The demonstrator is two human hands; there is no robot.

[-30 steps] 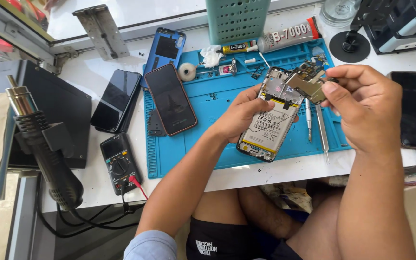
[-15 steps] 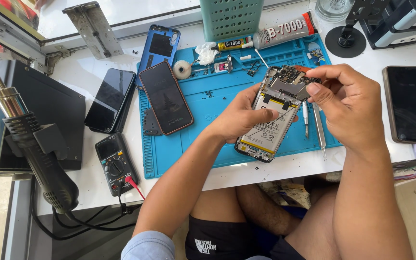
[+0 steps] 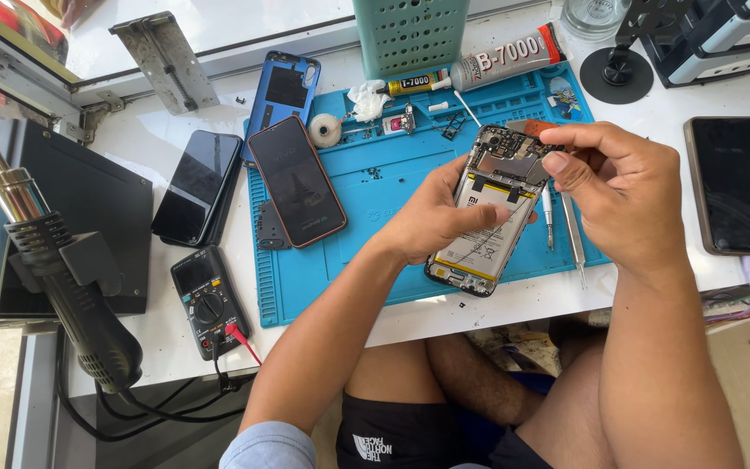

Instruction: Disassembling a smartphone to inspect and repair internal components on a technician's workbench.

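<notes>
1. Lowest in the frame, the person's bare knees and dark shorts show under the front edge of a white worktop point(image 3: 175, 347).
2. Just above, at centre, the left hand point(image 3: 431, 217) is wrapped around the left edge of an opened phone point(image 3: 490, 217), its back removed so the pale battery faces up. The phone is tilted, its lower end near the front edge of a blue repair mat point(image 3: 366, 182).
3. To the right of centre, the right hand point(image 3: 627, 187) is pinched narrow at the phone's upper end, fingertips closed on a small metal cover plate point(image 3: 521, 167) over the circuit board. Whether the plate is seated or lifted free cannot be told.
4. The step in hand looks like work on that plate. The next move seems to call for a steady hold on the phone and fine fingertip control.
5. Tweezers point(image 3: 573, 230) lie on the mat just beside the phone's right side.
6. Left of centre, an intact phone with an orange rim point(image 3: 297, 181) lies on the mat; a multimeter point(image 3: 208, 300) sits at lower left.
7. Farthest, at top centre, glue tubes point(image 3: 501, 59) rest on the mat's far edge.
</notes>
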